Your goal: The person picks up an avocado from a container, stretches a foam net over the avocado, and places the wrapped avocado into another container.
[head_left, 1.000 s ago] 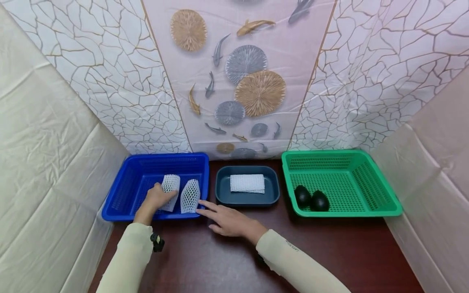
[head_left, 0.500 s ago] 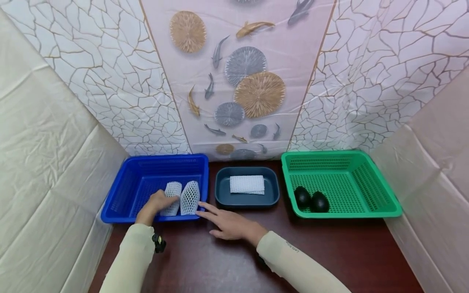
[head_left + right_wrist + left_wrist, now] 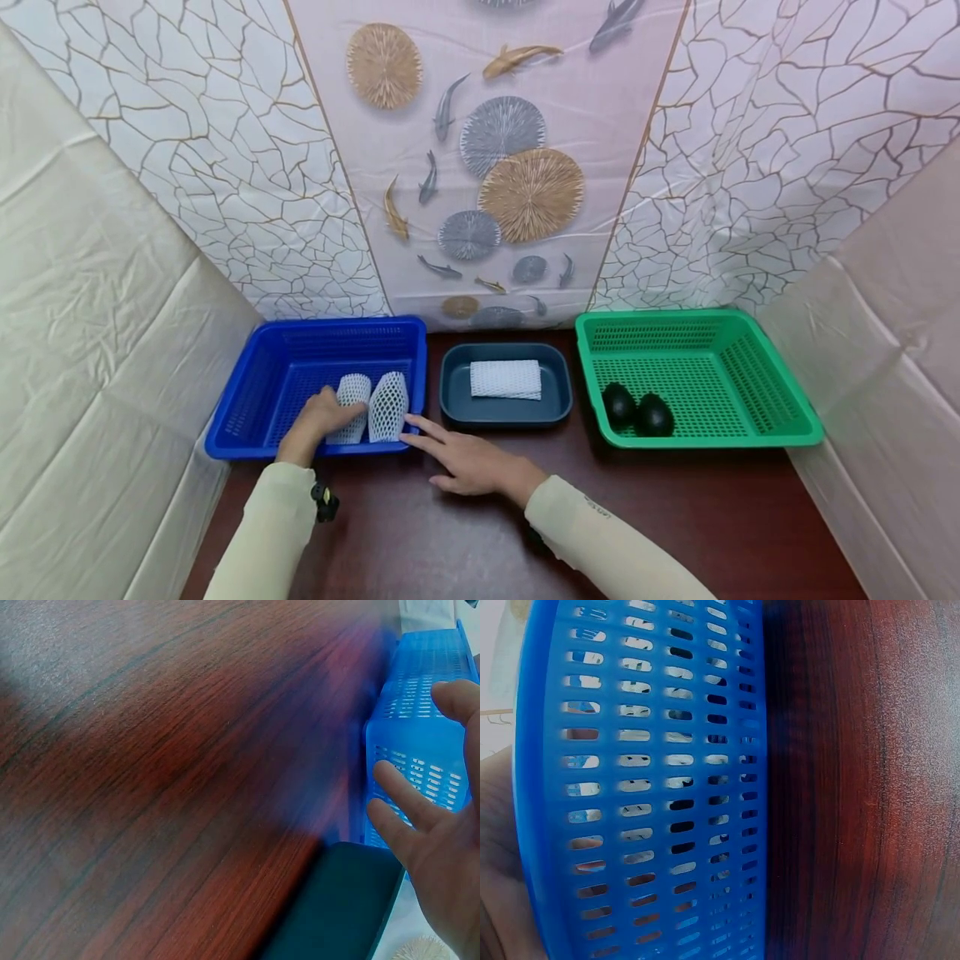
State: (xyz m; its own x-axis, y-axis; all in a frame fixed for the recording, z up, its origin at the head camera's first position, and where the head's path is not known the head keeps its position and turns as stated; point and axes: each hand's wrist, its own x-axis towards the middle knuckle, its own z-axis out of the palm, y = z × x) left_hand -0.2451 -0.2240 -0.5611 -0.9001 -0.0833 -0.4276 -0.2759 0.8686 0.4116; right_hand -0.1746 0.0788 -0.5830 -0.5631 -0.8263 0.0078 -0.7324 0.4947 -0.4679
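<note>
- While the left hand (image 3: 318,417) reaches past the front rim of the blue plastic basket (image 3: 262,452) at the frame's left, its thumb lies across a white foam net sleeve (image 3: 353,388); the hand is narrow, holding that sleeve, with its other fingers largely hidden.
- The held sleeve lies in the basket's lower right part: matte, roughly rectangular, its small mesh cells pressed close together.
- Just beside it, on the right, is a second foam net sleeve (image 3: 387,408), stretched into large diamond cells, with bulging sides and a tapered upper end.
- The right hand (image 3: 468,462), at lower centre, is wide, fingers straight and spread, two fingertips at the basket's lower right corner; I cannot tell whether they touch the second sleeve.
- At centre, a dark blue-grey tray (image 3: 506,421) bears flat white foam netting (image 3: 506,379) lying crosswise.
- At right, a green plastic basket (image 3: 675,315) holds two black egg-shaped fruits (image 3: 654,415) in its lower left corner.
- Beneath runs a reddish-brown wood-grain table (image 3: 420,542).
</note>
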